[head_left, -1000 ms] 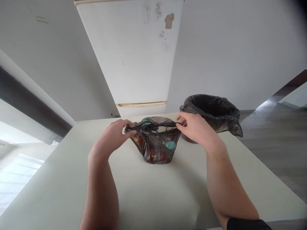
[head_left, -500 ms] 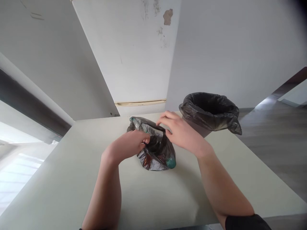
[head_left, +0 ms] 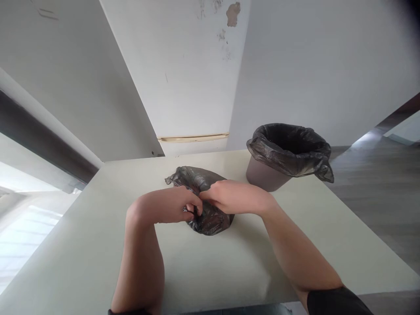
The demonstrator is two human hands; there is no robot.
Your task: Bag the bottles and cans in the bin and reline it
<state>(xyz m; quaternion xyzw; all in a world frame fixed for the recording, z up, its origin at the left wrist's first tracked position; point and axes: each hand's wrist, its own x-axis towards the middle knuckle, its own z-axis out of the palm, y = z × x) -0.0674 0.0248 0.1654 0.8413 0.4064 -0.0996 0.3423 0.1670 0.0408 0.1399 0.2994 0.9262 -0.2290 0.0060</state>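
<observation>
A filled black plastic garbage bag (head_left: 210,221) rests on the pale table in front of me. My left hand (head_left: 183,204) is closed at its left side, fingers curled onto the gathered plastic. From the right, my right hand (head_left: 219,195) meets it over the middle of the bag, its fingers pinching the plastic close to the left hand. The right fingertips are partly hidden. Thin plastic bunches up beyond both hands. What lies inside the bag is mostly covered.
A brownish bin (head_left: 265,174) lined with another black bag (head_left: 288,164) stands at the table's back right. The pale table (head_left: 88,245) reaches a white fridge (head_left: 193,78) at the far side. Grey floor (head_left: 370,188) shows at right.
My right hand has come down and left from above the bag onto its plastic. The bag's opening has been drawn over, hiding the coloured contents. My left hand has moved slightly down and left.
</observation>
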